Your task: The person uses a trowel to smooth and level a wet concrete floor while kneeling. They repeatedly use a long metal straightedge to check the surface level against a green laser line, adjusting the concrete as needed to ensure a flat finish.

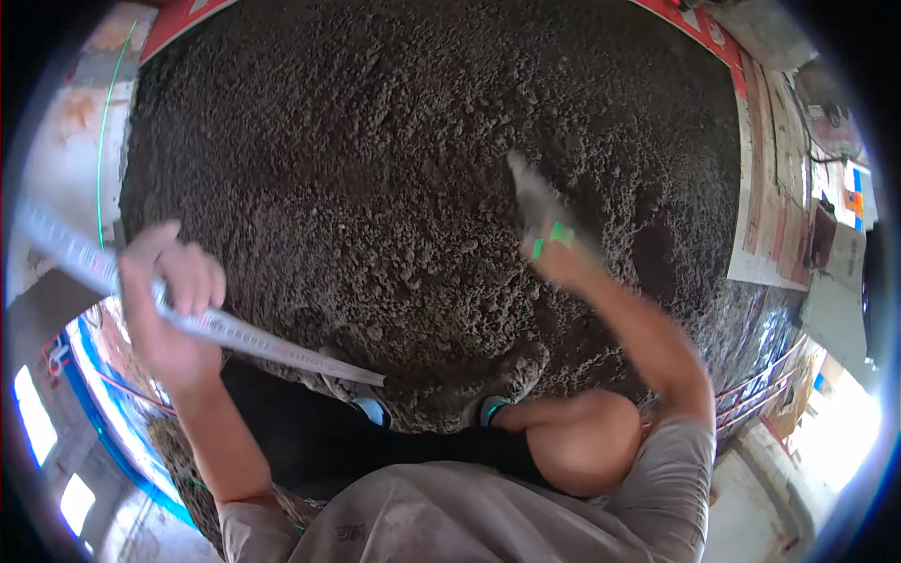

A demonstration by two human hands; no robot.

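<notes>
My left hand (169,300) is closed around a long pale measuring tape (253,338) with marks along it. One end of the tape rises past the hand to the upper left, while the other slants down to the mortar by my feet. Out over the bed of dark, rough wet mortar (375,188), my right hand (563,258) grips a trowel (540,197). Motion blurs the trowel, and its blade points up and left. Green light falls on the right hand's fingers. Whether the blade touches the mortar I cannot tell.
My shoes (373,410) are at the mortar's near edge. A red-edged printed board (746,80) and wooden planks (774,188) border the right side. A green laser line (108,131) runs down the pale wall at left. Bright openings show at both lower sides.
</notes>
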